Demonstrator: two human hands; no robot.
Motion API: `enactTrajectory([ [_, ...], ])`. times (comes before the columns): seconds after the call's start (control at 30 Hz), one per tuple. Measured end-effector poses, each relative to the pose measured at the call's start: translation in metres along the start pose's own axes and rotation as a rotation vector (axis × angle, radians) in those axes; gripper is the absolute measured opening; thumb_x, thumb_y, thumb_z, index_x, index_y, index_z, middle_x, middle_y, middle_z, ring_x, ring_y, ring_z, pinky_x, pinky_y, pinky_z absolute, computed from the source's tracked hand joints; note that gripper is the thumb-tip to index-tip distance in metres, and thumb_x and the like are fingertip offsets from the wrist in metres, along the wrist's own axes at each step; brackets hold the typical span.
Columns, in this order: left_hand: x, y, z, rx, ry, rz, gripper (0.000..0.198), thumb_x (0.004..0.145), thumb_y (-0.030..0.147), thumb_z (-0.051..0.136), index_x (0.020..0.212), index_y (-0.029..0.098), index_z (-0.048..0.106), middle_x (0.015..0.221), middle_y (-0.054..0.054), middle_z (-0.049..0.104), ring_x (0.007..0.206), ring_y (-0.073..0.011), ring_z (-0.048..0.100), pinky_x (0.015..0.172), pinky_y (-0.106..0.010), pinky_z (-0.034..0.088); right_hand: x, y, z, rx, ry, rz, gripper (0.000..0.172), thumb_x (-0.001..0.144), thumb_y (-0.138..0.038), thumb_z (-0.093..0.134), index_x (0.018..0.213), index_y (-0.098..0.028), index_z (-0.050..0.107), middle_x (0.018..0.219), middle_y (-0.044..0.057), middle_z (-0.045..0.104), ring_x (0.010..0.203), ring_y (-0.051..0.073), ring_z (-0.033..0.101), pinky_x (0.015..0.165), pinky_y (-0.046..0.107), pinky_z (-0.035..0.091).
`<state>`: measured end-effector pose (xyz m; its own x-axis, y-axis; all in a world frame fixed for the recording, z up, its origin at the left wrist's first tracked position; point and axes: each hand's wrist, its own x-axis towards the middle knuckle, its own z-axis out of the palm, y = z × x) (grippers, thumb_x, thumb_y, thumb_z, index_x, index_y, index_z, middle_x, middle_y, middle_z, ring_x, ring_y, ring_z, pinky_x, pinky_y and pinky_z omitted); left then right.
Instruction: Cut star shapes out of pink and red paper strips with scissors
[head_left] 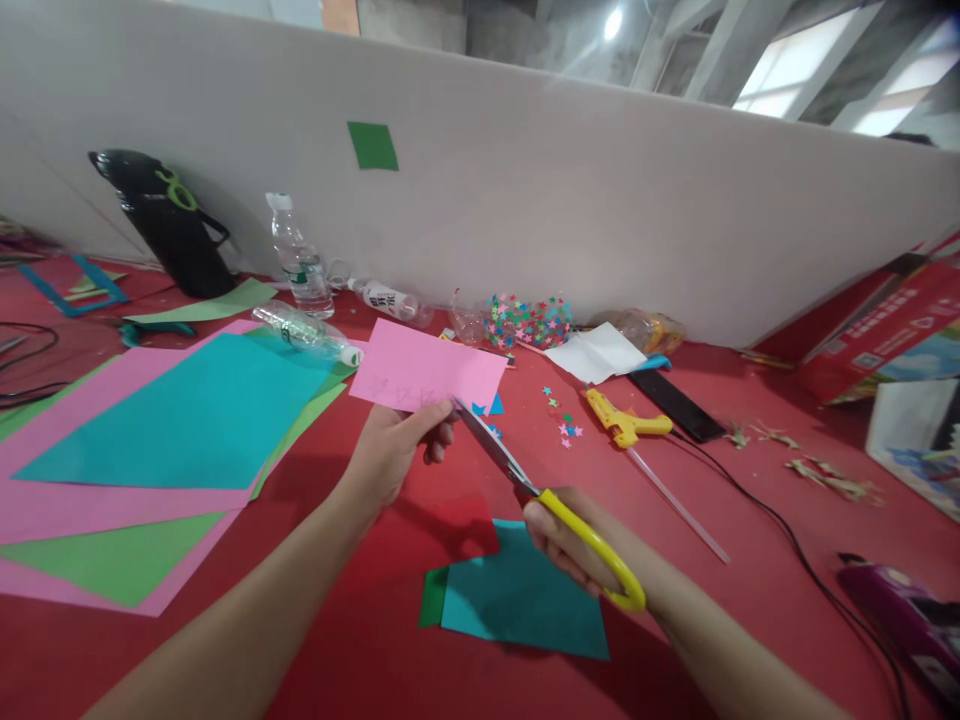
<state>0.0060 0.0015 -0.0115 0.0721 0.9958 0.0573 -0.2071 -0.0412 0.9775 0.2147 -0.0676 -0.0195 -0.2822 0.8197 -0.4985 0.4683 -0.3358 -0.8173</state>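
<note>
1. Left hand (390,450) pinches the pink paper (427,365) at its lower edge, thumb on top and fingers curled beneath, holding the sheet up off the tabletop (360,640) and almost level.
2. Right hand (570,540) is wrapped through the yellow handle of the scissors (536,490). The blades stand slightly apart, with their tips right at the paper's lower right edge, beside the left thumb.
3. Progress, as I read it: the sheet looks whole, with no slit visible, so the cut is only at its start and nearly all of it is left.
4. Directly below the hands, a teal sheet (525,595) lies flat with a green strip showing at its left edge.
5. Out left is a spread of big sheets (180,420) in pink, teal and green, with a clear bottle (304,330) lying on them.
6. To the right are a yellow glue gun (622,420), loose star confetti (566,430) and a black cable.
7. At the back, a white partition (600,200) runs along the tabletop.
</note>
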Motion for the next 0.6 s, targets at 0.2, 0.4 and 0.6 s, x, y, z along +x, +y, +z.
enactTrajectory([
  [0.2,-0.0006,-0.0023,0.0003,0.003,0.003,-0.008,0.016,0.077,0.029,0.066,0.073,0.014,0.069,0.053,0.0,0.06,0.043,-0.0089,0.052,0.039,-0.02,0.039,0.0002,0.0038,-0.0001,0.022,-0.018,-0.058,0.04,0.09,-0.052,0.045,0.065,-0.02,0.045,0.034,-0.01,0.034,0.026,0.005,0.03,0.026,0.015,0.024],
  [0.4,-0.0004,0.0031,-0.0005,-0.005,-0.02,0.037,0.017,0.076,0.029,0.063,0.07,0.014,0.067,0.054,-0.001,0.062,0.044,-0.0108,0.054,0.04,-0.022,0.041,0.0022,0.0042,0.0001,0.002,0.034,-0.025,0.04,0.087,-0.053,0.048,0.065,-0.02,0.047,0.034,-0.011,0.033,0.025,0.005,0.028,0.026,0.015,0.024],
  [0.6,0.0009,0.003,-0.0034,-0.029,0.082,0.069,0.014,0.071,0.025,0.063,0.06,0.016,0.061,0.049,0.003,0.055,0.043,-0.0089,0.048,0.038,-0.02,0.035,0.0007,0.0033,-0.0017,0.009,-0.03,-0.072,0.038,0.085,-0.053,0.048,0.066,-0.02,0.047,0.036,-0.011,0.034,0.027,0.005,0.03,0.028,0.015,0.027],
])
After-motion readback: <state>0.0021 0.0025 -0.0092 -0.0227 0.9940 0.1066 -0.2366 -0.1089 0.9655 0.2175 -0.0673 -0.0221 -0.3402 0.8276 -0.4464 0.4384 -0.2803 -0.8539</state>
